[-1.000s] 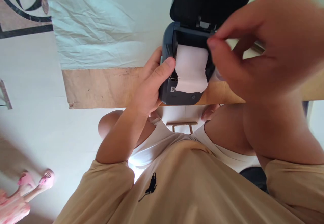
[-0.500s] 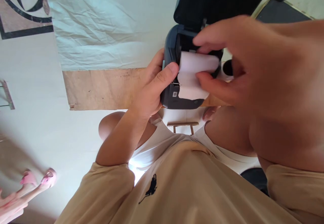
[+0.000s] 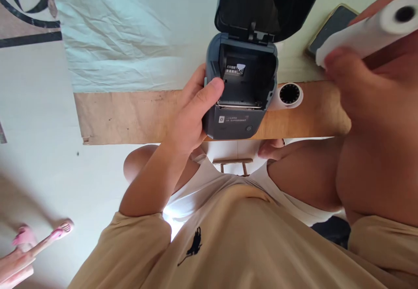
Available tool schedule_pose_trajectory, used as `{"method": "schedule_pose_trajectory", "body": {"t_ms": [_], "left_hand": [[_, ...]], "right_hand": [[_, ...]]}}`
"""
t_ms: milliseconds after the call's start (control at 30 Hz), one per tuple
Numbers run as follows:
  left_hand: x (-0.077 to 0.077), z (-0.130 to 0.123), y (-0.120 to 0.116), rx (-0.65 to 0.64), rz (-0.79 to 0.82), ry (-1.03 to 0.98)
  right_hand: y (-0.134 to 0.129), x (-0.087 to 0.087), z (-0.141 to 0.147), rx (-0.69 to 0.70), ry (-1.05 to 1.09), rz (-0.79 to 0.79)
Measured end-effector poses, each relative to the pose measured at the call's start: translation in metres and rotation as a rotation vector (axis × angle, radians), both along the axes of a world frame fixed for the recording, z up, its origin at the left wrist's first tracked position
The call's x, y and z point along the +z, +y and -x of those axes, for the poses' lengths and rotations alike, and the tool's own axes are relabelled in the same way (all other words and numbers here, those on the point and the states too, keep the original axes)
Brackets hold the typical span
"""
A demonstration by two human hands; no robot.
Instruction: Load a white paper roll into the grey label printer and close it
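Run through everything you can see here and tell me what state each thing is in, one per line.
Portable printer: gripped by the left hand; power state unclear
Printer lid: open, swung back
Paper compartment: uncovered, printed label showing inside
Paper roll: held in the right hand, apart from the printer
White cylinder: beside the printer, dark round end facing the camera
Pale cloth: spread out, wrinkled
Phone: lying on the cloth, partly hidden

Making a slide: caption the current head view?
Left hand holds an open portable printer, right hand a white paper roll.
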State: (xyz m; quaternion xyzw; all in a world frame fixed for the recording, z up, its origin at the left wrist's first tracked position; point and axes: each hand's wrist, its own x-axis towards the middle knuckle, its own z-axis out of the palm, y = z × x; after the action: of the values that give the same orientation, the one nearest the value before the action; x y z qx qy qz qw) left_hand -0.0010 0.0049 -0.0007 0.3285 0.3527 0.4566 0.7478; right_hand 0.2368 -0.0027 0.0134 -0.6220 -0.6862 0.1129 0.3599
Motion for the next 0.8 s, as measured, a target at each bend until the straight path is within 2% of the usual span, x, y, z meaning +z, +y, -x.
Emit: {"method": "schedule_pose_trajectory", "body": {"t_ms": [200, 333, 433, 600, 700, 800], "left_hand": [[0.005, -0.003, 0.0, 0.065, 0.034, -0.034], [0.005, -0.001, 0.001, 0.027, 0.031, -0.057], [0.002, 0.002, 0.002, -0.004, 0.013, -0.039], [0.003, 0.003, 0.0, -0.009, 0.028, -0.005], [0.004, 0.001, -0.001, 0.012, 0.022, 0.002], [0.003, -0.002, -0.001, 0.026, -0.002, -0.004]], "right_hand": [[0.003, -0.005, 0.004, -0.021, -0.308, 0.098], [0.005, -0.011, 0.005, -0.07, -0.344, 0.178], [0.001, -0.007, 0.004, -0.08, -0.357, 0.172], [-0.015, 0.005, 0.002, 0.035, -0.216, -0.096], [-0.022, 0.003, 0.009, 0.212, -0.14, -0.029], [-0.026, -0.004, 0.02, 0.303, -0.229, 0.035]]}}
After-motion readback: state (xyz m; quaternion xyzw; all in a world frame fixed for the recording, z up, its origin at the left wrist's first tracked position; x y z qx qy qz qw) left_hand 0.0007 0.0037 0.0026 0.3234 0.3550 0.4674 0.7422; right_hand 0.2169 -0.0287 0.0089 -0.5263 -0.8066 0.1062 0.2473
